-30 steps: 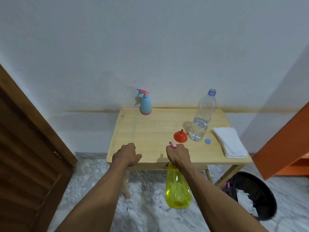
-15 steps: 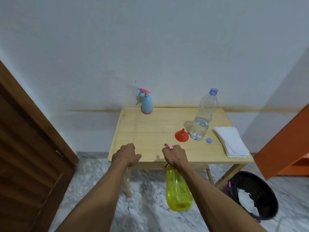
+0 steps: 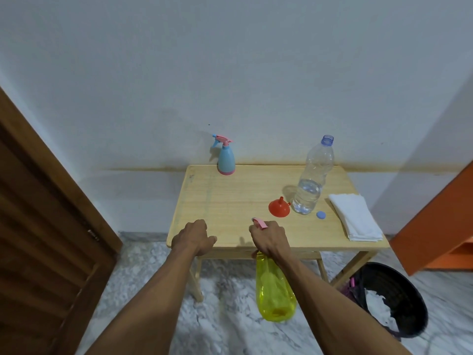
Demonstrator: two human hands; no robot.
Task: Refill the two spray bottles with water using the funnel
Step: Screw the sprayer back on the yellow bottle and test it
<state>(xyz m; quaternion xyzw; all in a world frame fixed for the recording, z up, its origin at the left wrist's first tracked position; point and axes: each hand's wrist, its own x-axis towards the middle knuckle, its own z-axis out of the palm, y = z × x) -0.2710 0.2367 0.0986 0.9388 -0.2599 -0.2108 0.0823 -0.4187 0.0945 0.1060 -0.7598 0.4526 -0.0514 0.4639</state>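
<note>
My right hand (image 3: 268, 239) grips the pink spray head of a yellow spray bottle (image 3: 275, 290), which hangs in front of the table's near edge. My left hand (image 3: 194, 237) hovers at that edge with fingers curled, holding nothing. A blue spray bottle (image 3: 226, 157) with a pink trigger stands at the back of the wooden table (image 3: 230, 201). A red funnel (image 3: 279, 207) lies mouth down near the right. Beside it stands an uncapped clear water bottle (image 3: 313, 178), partly filled. Its blue cap (image 3: 321, 214) lies on the table.
A folded white cloth (image 3: 354, 216) lies on the table's right side. A black bin (image 3: 394, 301) with rubbish stands on the marble floor at the right. A wooden door (image 3: 38, 226) is at the left, an orange panel (image 3: 440, 226) at the right.
My right hand has shifted slightly left with the yellow bottle. The left hand has barely moved.
</note>
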